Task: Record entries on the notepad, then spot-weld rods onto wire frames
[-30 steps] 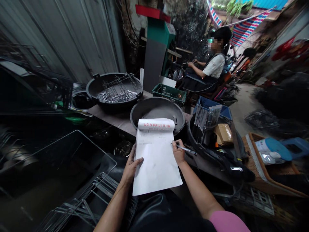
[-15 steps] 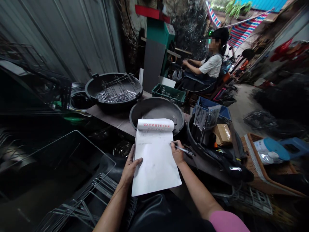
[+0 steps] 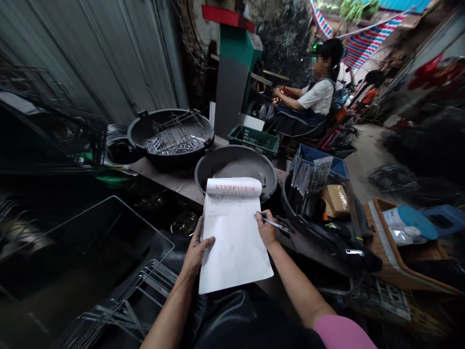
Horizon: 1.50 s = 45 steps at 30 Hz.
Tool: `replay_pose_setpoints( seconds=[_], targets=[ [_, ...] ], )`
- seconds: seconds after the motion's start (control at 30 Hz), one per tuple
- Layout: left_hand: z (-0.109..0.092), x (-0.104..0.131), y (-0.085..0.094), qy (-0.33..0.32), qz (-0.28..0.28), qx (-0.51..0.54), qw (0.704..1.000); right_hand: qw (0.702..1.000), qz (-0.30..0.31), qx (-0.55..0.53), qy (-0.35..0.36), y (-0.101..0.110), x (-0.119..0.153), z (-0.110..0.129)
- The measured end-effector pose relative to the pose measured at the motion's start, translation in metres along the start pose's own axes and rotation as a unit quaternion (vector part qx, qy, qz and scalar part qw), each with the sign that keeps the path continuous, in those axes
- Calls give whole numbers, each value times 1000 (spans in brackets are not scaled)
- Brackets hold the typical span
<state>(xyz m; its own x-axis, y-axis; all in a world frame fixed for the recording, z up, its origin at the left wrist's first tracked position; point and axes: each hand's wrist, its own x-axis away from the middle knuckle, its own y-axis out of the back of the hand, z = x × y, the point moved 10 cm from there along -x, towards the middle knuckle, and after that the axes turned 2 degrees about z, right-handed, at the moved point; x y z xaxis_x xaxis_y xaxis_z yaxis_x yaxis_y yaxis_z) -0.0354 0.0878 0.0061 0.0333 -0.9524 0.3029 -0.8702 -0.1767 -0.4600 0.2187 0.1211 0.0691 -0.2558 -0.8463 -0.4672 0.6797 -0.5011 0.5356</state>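
Note:
A white paper pad (image 3: 236, 247) lies tilted in front of me, its top sheet rolled over to show a line of red print. My left hand (image 3: 200, 240) grips the pad's left edge, thumb on top and fingers underneath. In my right hand (image 3: 267, 229) is a pen (image 3: 279, 225), its tip at the paper's right side. Faint lines of writing show on the upper part of the sheet. Just beyond the pad stands a round dark pan (image 3: 236, 165), partly covered by the rolled sheet.
Another pan (image 3: 170, 133) holds thin metal rods. Behind are a green crate (image 3: 253, 139) and a seated person (image 3: 316, 92) with sparks at the hands. Right: a tub with rods and a brown box (image 3: 334, 201), a wicker basket (image 3: 395, 257). Wire racks (image 3: 138, 295) lie lower left.
Orange sparks now show at the seated person's hands. My hands, the pen and the pad have barely moved.

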Motion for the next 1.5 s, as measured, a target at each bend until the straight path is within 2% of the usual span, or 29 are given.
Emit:
replay_pose_setpoints(
  seconds=[0.53,1.5],
  targets=[
    [6,-2,3,11,3,12,1000,1000,-1,5,8,0,0,4],
    [1,0,0,-2,16,9,1000,1000,-7,19,3,-3,3,0]
  ],
)
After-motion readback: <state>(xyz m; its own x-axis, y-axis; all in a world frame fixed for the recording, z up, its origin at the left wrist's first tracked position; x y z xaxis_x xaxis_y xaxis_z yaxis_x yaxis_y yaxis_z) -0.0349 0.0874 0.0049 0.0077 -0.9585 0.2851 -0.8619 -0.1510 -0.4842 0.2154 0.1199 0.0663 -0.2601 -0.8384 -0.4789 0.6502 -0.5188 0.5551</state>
